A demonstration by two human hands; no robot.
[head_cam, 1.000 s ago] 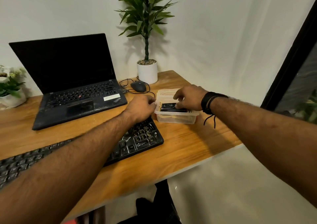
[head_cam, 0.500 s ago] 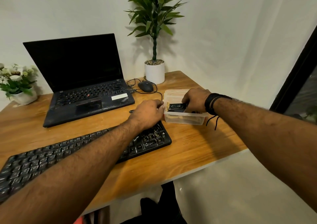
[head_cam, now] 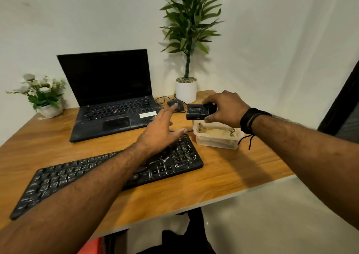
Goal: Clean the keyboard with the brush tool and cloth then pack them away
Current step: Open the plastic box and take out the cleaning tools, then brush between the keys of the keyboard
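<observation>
Item: black brush tool [head_cam: 201, 111], pinched in right hand [head_cam: 225, 109], long axis sideways, held just above the tub [head_cam: 215, 142]. Keyboard [head_cam: 108, 176] lies below-left of that grip, nearer the spread, empty left hand [head_cam: 159, 131].

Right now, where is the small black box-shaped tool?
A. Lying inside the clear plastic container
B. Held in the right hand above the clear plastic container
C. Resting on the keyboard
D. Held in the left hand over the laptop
B. The right hand pinches the black tool in the air just above the clear plastic container, while the left hand is spread open and holds nothing.
</observation>
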